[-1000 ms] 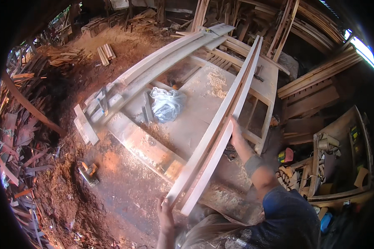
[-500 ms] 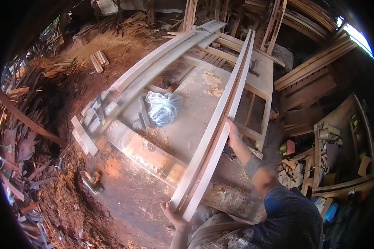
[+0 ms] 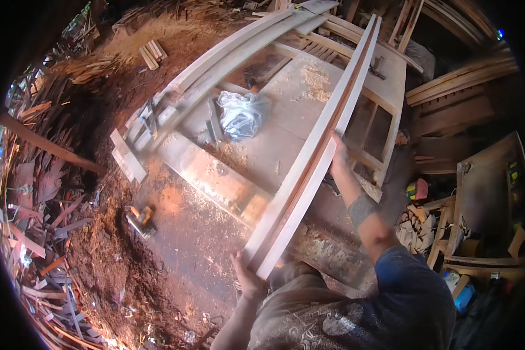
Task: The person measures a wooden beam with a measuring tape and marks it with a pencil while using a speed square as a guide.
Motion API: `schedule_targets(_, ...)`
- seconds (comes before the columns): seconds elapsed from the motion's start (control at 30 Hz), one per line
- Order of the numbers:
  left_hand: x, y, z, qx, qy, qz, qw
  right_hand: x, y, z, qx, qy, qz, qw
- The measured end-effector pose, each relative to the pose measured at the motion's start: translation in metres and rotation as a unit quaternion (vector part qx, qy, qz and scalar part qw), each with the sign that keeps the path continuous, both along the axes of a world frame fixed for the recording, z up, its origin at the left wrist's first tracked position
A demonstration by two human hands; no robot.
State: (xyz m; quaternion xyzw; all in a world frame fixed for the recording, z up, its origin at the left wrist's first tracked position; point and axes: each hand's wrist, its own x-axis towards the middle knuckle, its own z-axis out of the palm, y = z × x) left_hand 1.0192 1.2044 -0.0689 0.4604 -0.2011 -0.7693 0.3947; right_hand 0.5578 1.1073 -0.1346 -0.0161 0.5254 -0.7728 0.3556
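A long wooden beam (image 3: 318,172) with pale edges and a reddish-brown groove along its middle slants from my body up across the worktable (image 3: 286,131). At its near end, my left hand (image 3: 249,278) is closed round the left edge, thumb upward. My right hand (image 3: 339,154) grips the beam's right side farther along, with most of its fingers hidden underneath. Left of the beam, a clear plastic bag (image 3: 242,115) lies on the worktable beside short dark strips (image 3: 214,121). Wood shavings (image 3: 315,81) are scattered over the boards.
Long pale planks (image 3: 233,48) run along the table's left side, ending by short offcuts (image 3: 128,156). An orange-and-grey power tool (image 3: 140,221) lies on the ground, lower left. Scrap wood (image 3: 46,192) is heaped at far left. Stacked boards (image 3: 464,76) and a wooden frame (image 3: 484,262) stand right.
The view has shifted, so the table and surroundings appear higher and farther right. Both hands keep their hold on the beam, whose near end appears slightly higher in the picture.
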Motion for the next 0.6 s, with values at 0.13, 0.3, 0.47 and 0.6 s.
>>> schedule_targets(0.13,0.023,-0.005,-0.045,0.028,0.030,-0.029,0.999,-0.001,-0.007,0.000,-0.015,0.029,-0.041,0.999)
schedule_targets(0.3,0.081,-0.026,-0.067,-0.169,-0.062,-0.248,0.952,0.003,0.021,0.034,0.249,0.059,0.015,0.967)
schedule_targets(0.47,0.171,-0.089,-0.065,0.034,0.008,-0.149,0.988,0.056,0.123,0.077,0.346,0.156,-0.059,0.923)
schedule_targets(0.6,0.271,-0.125,-0.103,0.122,-0.226,-0.143,0.956,0.121,0.281,0.067,0.355,0.155,-0.142,0.911)
